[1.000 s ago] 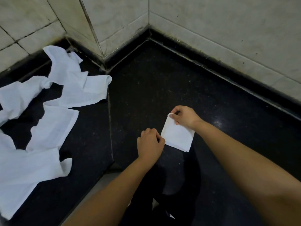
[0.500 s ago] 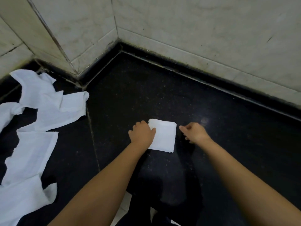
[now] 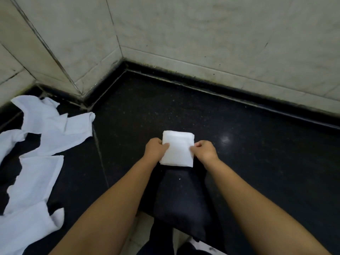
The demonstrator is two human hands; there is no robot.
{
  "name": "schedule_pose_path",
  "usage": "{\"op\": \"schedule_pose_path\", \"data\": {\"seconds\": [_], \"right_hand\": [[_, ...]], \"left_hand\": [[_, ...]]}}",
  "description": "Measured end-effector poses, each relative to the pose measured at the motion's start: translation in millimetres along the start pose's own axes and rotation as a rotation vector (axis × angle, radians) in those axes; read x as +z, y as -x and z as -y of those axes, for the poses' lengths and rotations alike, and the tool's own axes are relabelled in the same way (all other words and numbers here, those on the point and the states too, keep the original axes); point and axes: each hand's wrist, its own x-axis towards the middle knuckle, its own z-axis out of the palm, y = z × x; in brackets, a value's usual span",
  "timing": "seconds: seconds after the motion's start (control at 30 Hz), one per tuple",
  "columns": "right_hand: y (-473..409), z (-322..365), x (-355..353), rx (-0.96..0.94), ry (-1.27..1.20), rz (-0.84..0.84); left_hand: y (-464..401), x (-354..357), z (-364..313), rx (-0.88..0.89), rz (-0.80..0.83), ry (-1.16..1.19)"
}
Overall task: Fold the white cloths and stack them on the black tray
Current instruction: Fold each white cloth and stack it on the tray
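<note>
Black polished counter set into a tiled corner. Centre frame: left hand and right hand pinch opposite edges of a folded white cloth, probably squaring it. Unfolded cloths wait at left; no tray distinguishable.

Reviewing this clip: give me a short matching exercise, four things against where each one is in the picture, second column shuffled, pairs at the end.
Things:
1. folded white cloth
2. unfolded white cloths
3. left hand
4. right hand

Places:
A. spread loose on the dark surface at far left
B. gripping the folded cloth's left edge
C. held between both hands at centre
D. gripping the folded cloth's right edge

Pairs: 1-C, 2-A, 3-B, 4-D
</note>
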Motion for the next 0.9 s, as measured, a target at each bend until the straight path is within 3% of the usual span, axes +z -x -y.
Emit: {"op": "schedule_pose_path", "data": {"seconds": [0.17, 0.4, 0.7, 0.9], "right_hand": [[30, -16, -39, 0.052, -0.351, 0.141], [96, -58, -87, 0.025, -0.582, 0.087], [213, -155, -147, 0.025, -0.83, -0.276], [321, -240, -166, 0.075, -0.946, -0.533]], "left_hand": [[44, 10, -13, -0.116, 0.13, 0.368], [112, 34, -23, -0.196, 0.423, 0.611], [190, 95, -44, -0.083, 0.91, 0.419], [282, 164, -35, -0.008, 1.099, 0.256]]}}
